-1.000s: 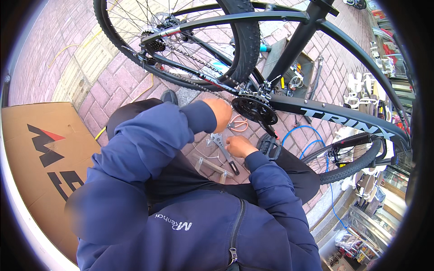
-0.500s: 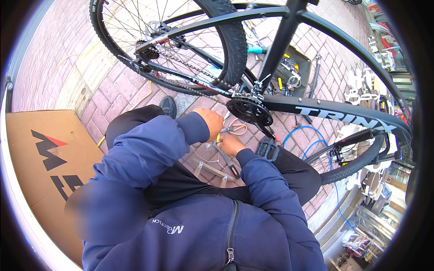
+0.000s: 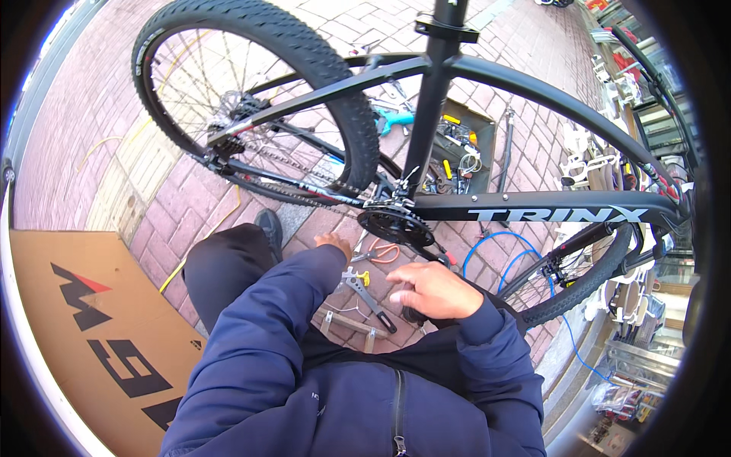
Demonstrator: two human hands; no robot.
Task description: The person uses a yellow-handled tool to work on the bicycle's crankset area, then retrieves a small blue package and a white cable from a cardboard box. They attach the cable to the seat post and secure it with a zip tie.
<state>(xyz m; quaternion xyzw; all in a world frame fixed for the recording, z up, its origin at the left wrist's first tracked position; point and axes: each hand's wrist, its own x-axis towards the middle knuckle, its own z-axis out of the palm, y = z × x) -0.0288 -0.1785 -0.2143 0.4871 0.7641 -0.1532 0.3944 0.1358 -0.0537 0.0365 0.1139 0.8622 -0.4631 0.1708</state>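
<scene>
My left hand [image 3: 332, 245] is beside orange-handled pliers [image 3: 382, 251], partly hidden by its sleeve, fingers apart with nothing visible in them. My right hand [image 3: 434, 291] is open in the air, right of a long silver-and-black tool [image 3: 369, 300] lying on the paving. A small yellow tool [image 3: 362, 277] rests at that tool's upper end. Just above both hands are the black chainring [image 3: 392, 227] and chain of a black bicycle frame [image 3: 518, 84]. A small wooden piece with metal bits [image 3: 349, 324] lies near my lap.
The rear wheel [image 3: 251, 99] is at upper left, a toolbox [image 3: 481, 126] behind the frame, the front wheel [image 3: 571, 297] at right beside a blue hose [image 3: 476, 245]. A cardboard sheet [image 3: 68, 350] lies at left; shop goods [image 3: 624, 350] stand along the right.
My hands have moved apart and let go of the yellow piece, which now lies on the long tool. The right hand rose and turned open; the view tilted, showing more of the seat tube.
</scene>
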